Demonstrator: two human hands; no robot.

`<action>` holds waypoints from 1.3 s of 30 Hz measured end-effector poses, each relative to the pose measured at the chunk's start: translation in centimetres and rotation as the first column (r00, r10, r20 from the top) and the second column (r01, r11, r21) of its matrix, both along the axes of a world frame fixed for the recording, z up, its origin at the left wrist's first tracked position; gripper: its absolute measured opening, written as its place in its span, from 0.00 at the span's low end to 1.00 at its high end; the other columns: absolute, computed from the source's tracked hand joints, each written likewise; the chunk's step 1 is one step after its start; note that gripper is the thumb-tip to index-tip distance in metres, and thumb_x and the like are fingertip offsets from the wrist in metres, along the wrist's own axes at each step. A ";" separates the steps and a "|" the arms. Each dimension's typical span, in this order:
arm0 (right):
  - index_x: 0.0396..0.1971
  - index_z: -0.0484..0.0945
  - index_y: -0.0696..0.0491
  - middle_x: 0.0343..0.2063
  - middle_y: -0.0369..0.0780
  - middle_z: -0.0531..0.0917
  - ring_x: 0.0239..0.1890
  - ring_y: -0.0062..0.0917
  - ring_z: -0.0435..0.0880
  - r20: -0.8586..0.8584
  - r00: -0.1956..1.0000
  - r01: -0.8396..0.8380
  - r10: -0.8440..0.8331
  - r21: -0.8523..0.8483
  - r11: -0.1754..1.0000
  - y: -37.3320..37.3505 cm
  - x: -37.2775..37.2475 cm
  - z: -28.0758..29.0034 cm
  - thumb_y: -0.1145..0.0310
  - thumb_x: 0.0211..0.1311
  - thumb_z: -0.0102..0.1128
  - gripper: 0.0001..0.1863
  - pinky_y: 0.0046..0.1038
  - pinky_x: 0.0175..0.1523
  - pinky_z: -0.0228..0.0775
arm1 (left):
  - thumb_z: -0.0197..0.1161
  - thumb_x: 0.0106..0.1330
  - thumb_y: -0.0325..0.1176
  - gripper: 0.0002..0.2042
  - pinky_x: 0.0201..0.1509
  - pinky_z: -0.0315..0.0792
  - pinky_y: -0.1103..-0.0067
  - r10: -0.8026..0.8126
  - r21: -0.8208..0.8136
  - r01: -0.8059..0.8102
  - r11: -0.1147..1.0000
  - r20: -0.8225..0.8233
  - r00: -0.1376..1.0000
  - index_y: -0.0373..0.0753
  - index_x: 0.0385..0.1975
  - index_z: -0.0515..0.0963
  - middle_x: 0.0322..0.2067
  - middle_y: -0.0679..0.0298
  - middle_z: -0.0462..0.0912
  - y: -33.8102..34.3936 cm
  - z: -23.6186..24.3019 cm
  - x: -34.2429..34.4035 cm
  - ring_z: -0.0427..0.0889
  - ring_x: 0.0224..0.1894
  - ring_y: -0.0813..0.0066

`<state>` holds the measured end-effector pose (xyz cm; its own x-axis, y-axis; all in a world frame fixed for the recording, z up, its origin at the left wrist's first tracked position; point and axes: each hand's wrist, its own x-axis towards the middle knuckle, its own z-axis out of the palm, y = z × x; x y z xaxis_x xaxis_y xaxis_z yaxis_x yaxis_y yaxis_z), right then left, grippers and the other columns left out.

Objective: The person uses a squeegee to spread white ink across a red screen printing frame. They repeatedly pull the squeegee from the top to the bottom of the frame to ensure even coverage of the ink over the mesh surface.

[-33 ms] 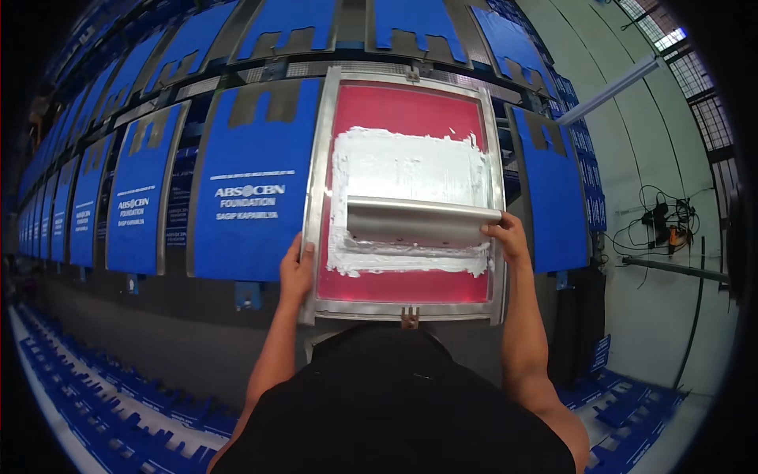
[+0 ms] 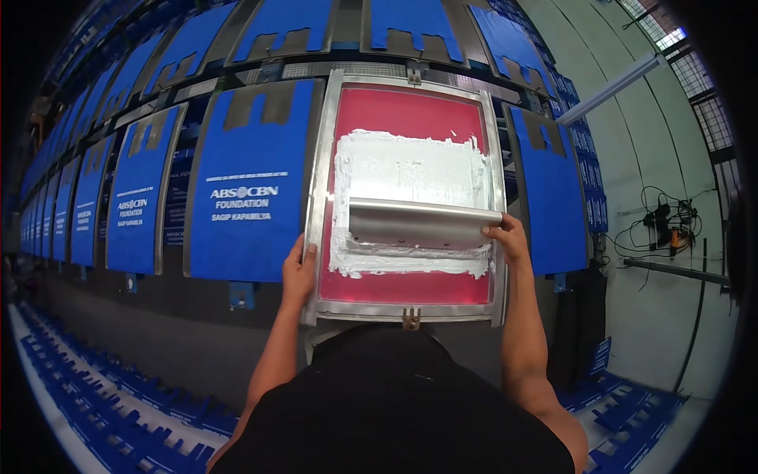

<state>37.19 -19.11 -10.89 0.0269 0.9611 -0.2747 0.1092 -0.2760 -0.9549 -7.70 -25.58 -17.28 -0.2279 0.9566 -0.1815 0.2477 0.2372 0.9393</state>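
Observation:
In front of me is a silkscreen frame (image 2: 407, 310), a metal rectangle with red mesh. Thick white ink (image 2: 407, 166) covers the middle of the mesh, ragged at its borders. Across the lower part of the ink lies a wide metal squeegee (image 2: 426, 225), tilted, its lower edge in the ink. My right hand (image 2: 509, 237) grips the squeegee's right end, thumb on its face, beside the frame's right rail. My left hand (image 2: 298, 272) is closed around the frame's left rail near its lower half. What lies under the frame is hidden.
Left of the frame, a blue printed bag (image 2: 245, 158) lies flat on a board, with several alike in a curved row. Another blue bag (image 2: 549, 189) lies to the right. More blue pieces (image 2: 118, 387) rest low behind me. Tangled cables (image 2: 659, 221) hang on the right wall.
The frame, with both hands and the squeegee, has shifted slightly to the right relative to the blue bags on the left. My grips are the same.

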 end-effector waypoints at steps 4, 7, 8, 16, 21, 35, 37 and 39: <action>0.40 0.81 0.61 0.32 0.39 0.83 0.37 0.24 0.79 -0.036 0.999 -0.033 0.032 -0.020 0.999 1.0 -0.4 -0.9 0.71 0.39 0.70 0.23 0.26 0.46 0.70 | 0.55 0.72 0.37 0.22 0.57 0.67 0.80 0.066 -0.021 -0.064 0.998 0.134 0.989 0.31 0.60 0.68 0.52 0.53 0.78 -1.0 0.7 0.1 0.75 0.53 0.73; 0.40 0.81 0.62 0.34 0.40 0.84 0.38 0.25 0.81 -0.051 0.996 -0.067 0.067 0.000 0.998 2.0 0.5 -2.4 0.73 0.42 0.71 0.21 0.27 0.46 0.72 | 0.55 0.71 0.37 0.22 0.56 0.68 0.80 0.118 -0.063 -0.109 0.992 0.148 0.982 0.30 0.61 0.67 0.53 0.55 0.77 -1.0 0.0 -0.3 0.75 0.53 0.74; 0.40 0.81 0.62 0.34 0.40 0.84 0.38 0.25 0.81 -0.034 0.997 -0.066 0.066 0.009 0.998 2.0 0.5 -3.0 0.73 0.42 0.71 0.21 0.27 0.46 0.72 | 0.56 0.71 0.37 0.23 0.57 0.67 0.79 0.128 -0.072 -0.118 0.990 0.159 0.979 0.30 0.61 0.67 0.54 0.54 0.77 -0.9 -0.2 -0.2 0.75 0.54 0.73; 0.42 0.82 0.62 0.32 0.40 0.84 0.36 0.23 0.81 0.042 0.998 -0.055 0.052 0.079 0.995 2.2 1.3 -6.2 0.67 0.43 0.73 0.24 0.25 0.44 0.71 | 0.57 0.70 0.43 0.26 0.61 0.64 0.78 0.143 -0.096 -0.151 0.984 -0.090 0.986 0.32 0.61 0.68 0.55 0.53 0.76 0.1 -0.7 1.0 0.73 0.57 0.70; 0.42 0.82 0.61 0.33 0.39 0.84 0.36 0.21 0.80 -0.036 0.995 -0.090 0.093 0.078 0.993 1.9 1.3 -6.7 0.68 0.44 0.74 0.23 0.22 0.45 0.70 | 0.57 0.70 0.44 0.26 0.55 0.67 0.81 0.141 -0.079 -0.136 0.988 0.055 0.988 0.30 0.61 0.67 0.50 0.56 0.79 -0.2 -1.2 1.3 0.76 0.51 0.75; 0.41 0.82 0.60 0.32 0.37 0.84 0.34 0.19 0.79 -0.005 0.996 -0.089 0.090 0.095 0.991 1.8 1.3 -7.6 0.69 0.46 0.73 0.21 0.21 0.43 0.69 | 0.57 0.70 0.46 0.27 0.56 0.68 0.78 0.147 -0.001 -0.149 0.989 0.154 0.977 0.32 0.62 0.67 0.50 0.54 0.79 0.5 -4.4 0.3 0.76 0.51 0.70; 0.42 0.82 0.60 0.32 0.38 0.84 0.35 0.19 0.79 0.059 0.989 -0.136 0.132 0.070 0.988 2.2 1.6 -8.1 0.68 0.45 0.73 0.22 0.21 0.44 0.69 | 0.59 0.68 0.47 0.28 0.58 0.66 0.73 0.114 0.013 -0.113 0.993 -0.072 0.991 0.34 0.61 0.68 0.50 0.53 0.78 0.1 -5.0 0.0 0.75 0.52 0.64; 0.43 0.81 0.60 0.35 0.39 0.84 0.36 0.21 0.80 0.141 0.972 -0.190 0.186 0.017 0.982 2.0 2.0 -7.3 0.68 0.42 0.72 0.24 0.21 0.45 0.70 | 0.62 0.65 0.47 0.28 0.59 0.65 0.68 0.064 0.105 -0.025 0.994 -0.389 0.919 0.35 0.60 0.69 0.51 0.52 0.76 -0.1 -3.7 0.1 0.73 0.53 0.57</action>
<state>39.22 -17.13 -18.23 -0.1196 0.9603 -0.2519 0.2878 -0.2093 -0.9345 -7.63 -25.71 -20.93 -0.3045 0.9523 0.0227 0.5915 0.1704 0.7881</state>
